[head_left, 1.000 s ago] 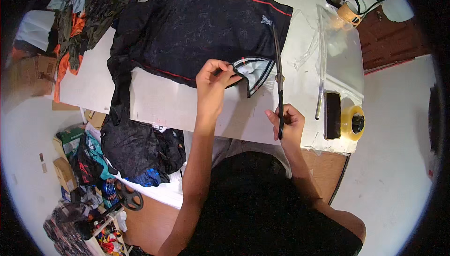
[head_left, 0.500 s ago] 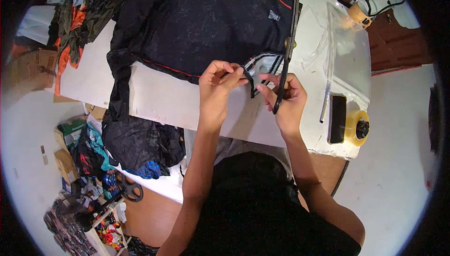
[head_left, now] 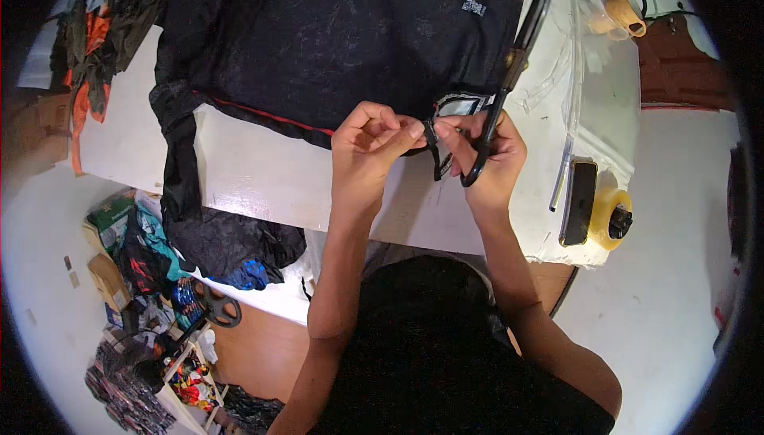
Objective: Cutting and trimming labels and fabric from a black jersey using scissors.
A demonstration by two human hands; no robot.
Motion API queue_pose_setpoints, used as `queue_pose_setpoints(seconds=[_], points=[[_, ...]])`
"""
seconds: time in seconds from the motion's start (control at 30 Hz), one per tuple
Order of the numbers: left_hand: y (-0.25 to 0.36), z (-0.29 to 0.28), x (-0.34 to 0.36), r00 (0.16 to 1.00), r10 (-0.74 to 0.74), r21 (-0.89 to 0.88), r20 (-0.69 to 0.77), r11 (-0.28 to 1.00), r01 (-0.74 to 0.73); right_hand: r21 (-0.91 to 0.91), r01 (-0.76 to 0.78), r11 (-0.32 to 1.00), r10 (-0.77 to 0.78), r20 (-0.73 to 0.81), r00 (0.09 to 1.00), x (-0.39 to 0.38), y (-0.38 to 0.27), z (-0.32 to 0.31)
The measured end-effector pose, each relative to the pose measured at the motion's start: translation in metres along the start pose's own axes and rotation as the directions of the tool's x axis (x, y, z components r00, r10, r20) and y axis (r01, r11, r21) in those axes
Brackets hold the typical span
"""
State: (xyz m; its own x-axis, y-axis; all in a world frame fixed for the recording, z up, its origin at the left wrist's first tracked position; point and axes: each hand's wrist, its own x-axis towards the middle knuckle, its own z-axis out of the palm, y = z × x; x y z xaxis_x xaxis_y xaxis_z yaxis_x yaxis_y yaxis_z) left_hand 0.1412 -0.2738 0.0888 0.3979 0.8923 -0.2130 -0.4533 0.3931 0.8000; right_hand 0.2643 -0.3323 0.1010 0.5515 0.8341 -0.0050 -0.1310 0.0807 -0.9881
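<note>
A black garment with red piping lies spread over the white table. Its near right edge, a white-and-black banded opening, is lifted up between my hands. My left hand is closed, thumb and fingertips pinching the band from the left. Opposite it, my right hand has its thumb and index finger at the same band, close to the left fingertips. Large black-handled scissors hang in the right hand, blades pointing away from me. What exactly sits between the fingertips is too small to make out.
At the right of the table lie a phone, a roll of clear tape and a transparent plastic sheet. A tan tape roll is farther back. Clothes are heaped below the table's left front edge.
My right thumb and index finger have moved left to the band beside my left fingertips. The scissors have tilted farther right, and the whole view has shifted slightly.
</note>
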Motion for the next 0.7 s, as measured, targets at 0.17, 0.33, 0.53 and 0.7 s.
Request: queue_pose_setpoints(seconds=[0.17,0.33,0.53,0.7], points=[[-0.002,-0.006,0.007,0.999,-0.028,-0.016,-0.017,0.999,0.028,-0.017,-0.068,0.998,0.068,-0.001,0.998,0.011,0.003,-0.001],[-0.002,-0.005,0.01,1.0,0.006,0.053,0.012,0.999,-0.007,-0.019,-0.094,0.995,0.095,0.03,0.995,0.011,0.003,0.002],[0.002,-0.003,0.004,0.996,0.041,0.15,0.079,0.987,-0.053,0.052,-0.041,0.998,0.038,0.07,0.997,0.009,0.004,-0.005],[0.007,0.001,-0.005,0.994,0.055,0.084,0.097,0.994,-0.063,0.05,-0.079,0.996,0.078,0.017,0.997,0.002,-0.01,-0.011]])
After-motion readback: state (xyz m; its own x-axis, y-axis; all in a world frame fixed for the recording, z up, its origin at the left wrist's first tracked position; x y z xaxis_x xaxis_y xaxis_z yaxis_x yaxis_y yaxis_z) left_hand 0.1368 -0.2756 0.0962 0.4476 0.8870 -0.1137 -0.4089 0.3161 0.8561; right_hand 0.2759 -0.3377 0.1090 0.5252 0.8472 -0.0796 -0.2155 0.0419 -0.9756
